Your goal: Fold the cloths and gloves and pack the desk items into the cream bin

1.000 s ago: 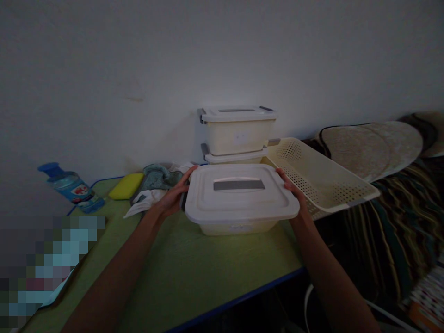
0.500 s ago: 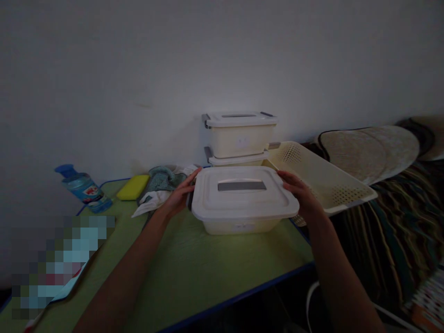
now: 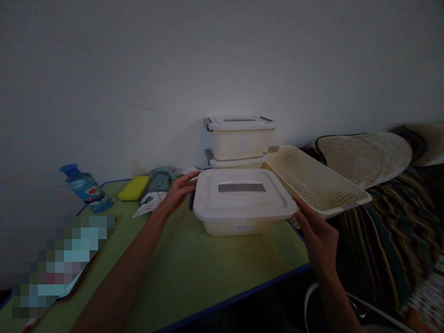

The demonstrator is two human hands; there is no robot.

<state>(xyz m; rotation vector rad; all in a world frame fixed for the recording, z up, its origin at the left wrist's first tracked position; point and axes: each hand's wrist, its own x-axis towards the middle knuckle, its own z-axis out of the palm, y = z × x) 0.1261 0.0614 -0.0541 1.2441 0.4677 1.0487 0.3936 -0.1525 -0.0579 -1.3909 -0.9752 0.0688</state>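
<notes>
A cream storage box [image 3: 239,226] with a white lid [image 3: 243,203] stands on the green table [image 3: 194,273] in front of me. The lid has a grey handle set into its top. At the box's left end, my left hand [image 3: 180,192] has its fingers stretched out, their tips touching the lid's rear left edge. Below those fingers a dark side latch [image 3: 192,201] shows. My right hand [image 3: 315,229] is at the front right corner, fingers bent and pressed together against the lid's rim. Its fingertips and the right latch are hidden.
Two lidded boxes [image 3: 241,143] are stacked behind, near the wall. A cream perforated basket [image 3: 312,180] sits at right, beside a striped cover [image 3: 385,231]. A blue bottle [image 3: 88,189], yellow sponge [image 3: 134,188] and cloths [image 3: 157,182] lie left. The blue table edge [image 3: 236,296] runs in front.
My right hand has moved from the lid's rear right side toward the front right corner, and its fingers are more bent. My left hand and the box stay nearly in place.
</notes>
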